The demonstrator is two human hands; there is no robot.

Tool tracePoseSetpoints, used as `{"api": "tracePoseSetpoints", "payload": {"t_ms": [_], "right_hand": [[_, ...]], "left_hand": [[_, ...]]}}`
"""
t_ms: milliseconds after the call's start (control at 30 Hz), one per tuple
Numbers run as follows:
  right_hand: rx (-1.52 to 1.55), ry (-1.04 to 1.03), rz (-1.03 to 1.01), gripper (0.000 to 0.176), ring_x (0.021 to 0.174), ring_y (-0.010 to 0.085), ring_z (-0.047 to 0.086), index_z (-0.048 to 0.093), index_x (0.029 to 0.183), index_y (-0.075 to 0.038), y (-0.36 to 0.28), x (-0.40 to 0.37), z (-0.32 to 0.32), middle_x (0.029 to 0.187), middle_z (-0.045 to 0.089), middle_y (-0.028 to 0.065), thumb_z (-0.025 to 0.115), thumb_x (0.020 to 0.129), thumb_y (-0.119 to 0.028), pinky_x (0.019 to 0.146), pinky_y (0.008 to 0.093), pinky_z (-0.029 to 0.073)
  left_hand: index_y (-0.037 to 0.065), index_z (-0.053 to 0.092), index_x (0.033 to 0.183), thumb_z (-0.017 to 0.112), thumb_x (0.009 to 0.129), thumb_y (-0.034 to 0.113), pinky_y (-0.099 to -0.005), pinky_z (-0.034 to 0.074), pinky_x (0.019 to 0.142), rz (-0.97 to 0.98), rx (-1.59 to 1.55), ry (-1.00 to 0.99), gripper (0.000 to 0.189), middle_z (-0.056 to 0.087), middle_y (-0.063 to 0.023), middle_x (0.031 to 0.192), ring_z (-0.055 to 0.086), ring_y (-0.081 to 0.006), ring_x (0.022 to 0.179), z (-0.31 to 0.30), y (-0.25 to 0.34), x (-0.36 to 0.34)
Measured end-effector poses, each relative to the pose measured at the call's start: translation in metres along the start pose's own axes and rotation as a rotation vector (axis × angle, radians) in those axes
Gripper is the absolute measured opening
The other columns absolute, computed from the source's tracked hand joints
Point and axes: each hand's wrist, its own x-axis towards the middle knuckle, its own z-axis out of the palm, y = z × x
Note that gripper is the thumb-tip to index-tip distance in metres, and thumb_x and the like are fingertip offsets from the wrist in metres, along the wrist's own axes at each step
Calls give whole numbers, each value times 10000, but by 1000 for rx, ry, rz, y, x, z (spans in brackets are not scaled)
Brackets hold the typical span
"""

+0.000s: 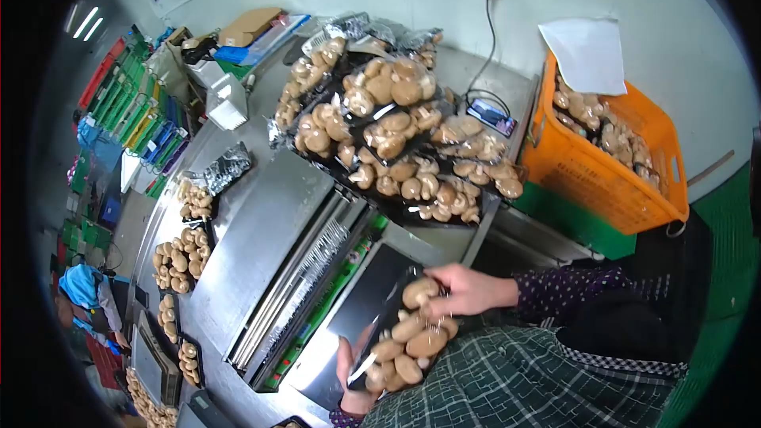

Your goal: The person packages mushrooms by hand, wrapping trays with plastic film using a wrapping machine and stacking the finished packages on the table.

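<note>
A black tray of brown mushrooms (408,342) is held close in front of my apron, over the dark plate of the wrapping machine (349,313). My right hand (469,292) grips the tray's upper end, thumb over the mushrooms. At the lower end my left hand (353,384) holds the tray's edge, its fingers partly hidden by the tray. Just beyond lie the machine's metal rollers (289,285) and a green strip (323,295). A large pile of wrapped mushroom trays (388,131) rests on the metal table beyond the machine.
On the right, an orange crate (606,166) holds more mushroom packs, with a white paper sheet (585,54) on its rim. A phone (491,116) lies near a plugged-in cable. Along the left stand unwrapped mushroom trays (181,260); farther off are stacked coloured crates (135,103) and another person (87,289).
</note>
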Motion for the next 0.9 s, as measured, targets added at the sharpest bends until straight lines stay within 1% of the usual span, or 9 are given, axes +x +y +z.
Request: {"api": "tracePoseSetpoints", "payload": {"t_ms": [100,133,200,267,333,433,533,667,900], "right_hand": [[-151,248,-140,305,903,106,565,579,1094,-9,-29,51,-56,987,623,26,653,822,-126,815,280,468],[145,416,-252,272,864,124,591,593,1077,-18,-62,73,-67,970,631,29,602,865,-189,791,287,484],[522,582,-486,347,908,130,579,552,1108,-59,-78,127,-112,1033,604,58,508,910,-340,757,341,492],[713,450,-305,576,972,250,568,427,1224,1,-98,149,-113,1128,565,164,380,933,-493,845,407,464],[556,275,-223,612,986,267,566,410,1233,51,-83,165,-50,1143,554,191,344,948,-486,828,414,467],[229,-206,0,338,719,172,614,512,1071,46,-47,173,63,866,610,142,472,948,-266,618,260,502],[119,-441,167,304,721,172,617,521,1081,47,-29,183,155,865,616,138,500,933,-218,643,257,508],[251,-743,320,391,911,203,582,468,1183,32,-16,166,298,1060,557,162,518,921,-253,761,308,503],[-94,-604,734,741,1232,319,367,194,1387,-14,108,114,478,1363,303,210,463,893,-495,910,476,422]], "left_hand": [[-43,407,1271,252,919,574,-414,383,952,366,224,296,727,500,-209,1252,567,-291,1041,-27,-8,22],[-57,478,1197,258,951,506,-377,413,912,334,390,93,652,555,-211,1185,563,-274,1056,-30,6,16],[-63,524,1139,261,961,474,-369,426,888,348,397,146,625,600,-208,1104,589,-267,994,-24,12,8],[-53,546,1111,290,979,386,-327,452,831,494,484,201,526,623,-179,1059,597,-227,956,-43,9,-8],[-45,585,1054,372,974,294,-285,449,765,661,581,457,409,641,-108,975,571,-153,844,-66,16,-38],[-37,606,979,476,939,253,-260,426,767,837,547,1033,320,632,-67,919,537,-121,823,-109,15,-120],[-40,598,989,519,912,245,-247,424,766,988,398,1567,306,622,-58,880,543,-117,833,-187,-18,-185],[-67,587,1057,519,904,278,-278,466,760,737,555,2049,383,659,-133,944,614,-176,861,-304,-57,-289],[6,535,1202,491,902,345,-311,386,951,515,728,1895,455,590,-174,1153,536,-249,1114,-412,-43,-342]]}}
